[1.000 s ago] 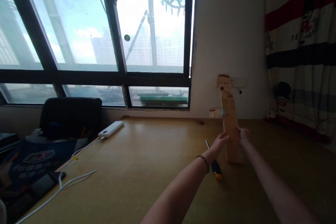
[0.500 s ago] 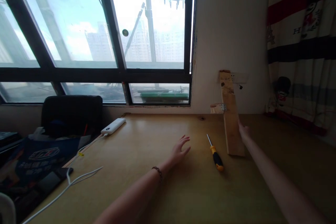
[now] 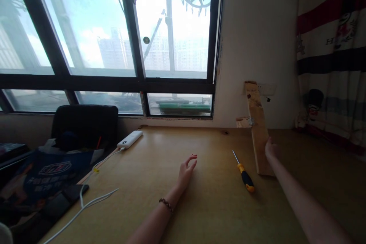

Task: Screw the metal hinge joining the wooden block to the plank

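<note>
On the right, a wooden board [image 3: 259, 133] stands upright, leaning slightly left, with a short wood piece [image 3: 243, 122] joined to its left side by a metal hinge [image 3: 251, 121]. My right hand [image 3: 271, 148] grips the board's right edge low down; some of its fingers are hidden behind the board. Left of the board lies a screwdriver [image 3: 245, 177] with a yellow and black handle, its tip pointing away from me. Over the middle of the table, my left hand [image 3: 186, 169] is open and empty, its fingers bent and a gap between thumb and forefinger.
A white power bank [image 3: 130, 139] sits at the table's far left edge, a white cable [image 3: 85, 207] trailing from that side. Beyond the left edge stand a black chair [image 3: 85, 122] and a blue bag [image 3: 54, 171]. Behind the table [image 3: 160, 148] are a window and a wall; a curtain [image 3: 331, 65] hangs at right.
My left hand has drawn left, away from the screwdriver, with its fingers closer together. My right hand stays at the board. The whole view has shifted slightly.
</note>
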`<control>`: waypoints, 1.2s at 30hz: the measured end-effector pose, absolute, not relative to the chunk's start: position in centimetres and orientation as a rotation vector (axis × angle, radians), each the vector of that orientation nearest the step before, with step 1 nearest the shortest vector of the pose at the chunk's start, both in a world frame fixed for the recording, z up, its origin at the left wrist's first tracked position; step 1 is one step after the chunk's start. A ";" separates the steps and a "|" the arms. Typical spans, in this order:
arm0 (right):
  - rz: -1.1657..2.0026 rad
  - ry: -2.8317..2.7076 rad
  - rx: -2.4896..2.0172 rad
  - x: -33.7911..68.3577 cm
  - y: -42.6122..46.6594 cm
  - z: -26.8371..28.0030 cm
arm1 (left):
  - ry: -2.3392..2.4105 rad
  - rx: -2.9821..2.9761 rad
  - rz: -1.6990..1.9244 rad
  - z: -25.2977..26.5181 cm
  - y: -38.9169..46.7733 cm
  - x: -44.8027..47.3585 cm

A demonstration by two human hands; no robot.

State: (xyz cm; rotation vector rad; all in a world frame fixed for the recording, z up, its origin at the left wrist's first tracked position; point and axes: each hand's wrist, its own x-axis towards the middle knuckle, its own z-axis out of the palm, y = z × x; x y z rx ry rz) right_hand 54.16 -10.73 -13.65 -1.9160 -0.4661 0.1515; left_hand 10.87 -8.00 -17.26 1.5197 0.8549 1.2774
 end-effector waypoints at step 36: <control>0.311 -0.903 -1.388 29.0 -12.0 -13.5 | 0.998 1.609 1.111 -17.9 -8.8 12.0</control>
